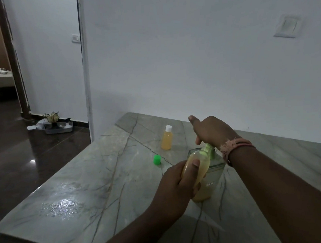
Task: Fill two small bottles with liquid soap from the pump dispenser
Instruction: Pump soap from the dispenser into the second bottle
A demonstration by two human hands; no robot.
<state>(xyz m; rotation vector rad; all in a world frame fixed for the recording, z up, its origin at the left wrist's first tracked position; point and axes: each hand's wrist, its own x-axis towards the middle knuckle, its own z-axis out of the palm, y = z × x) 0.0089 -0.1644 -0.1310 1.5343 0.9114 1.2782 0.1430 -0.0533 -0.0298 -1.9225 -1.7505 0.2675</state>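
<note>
My left hand [176,184] grips a small clear bottle [197,163] holding yellow soap, tilted with its open mouth up under the green pump spout [207,149]. My right hand [211,130] rests on top of the pump head of the square clear dispenser [216,171], fingers curled over it and forefinger stretched out. The dispenser has yellow soap low in its body. A second small bottle [166,139], full of yellow soap with a white cap, stands upright farther back on the table. A loose green cap [157,159] sits on the table to the left of the dispenser.
All of this is on a grey-green marble table [88,187] set against a white wall. A wet, shiny patch lies at the table's near left. To the left, dark floor leads to a doorway, with a tray of small items on the floor [58,126].
</note>
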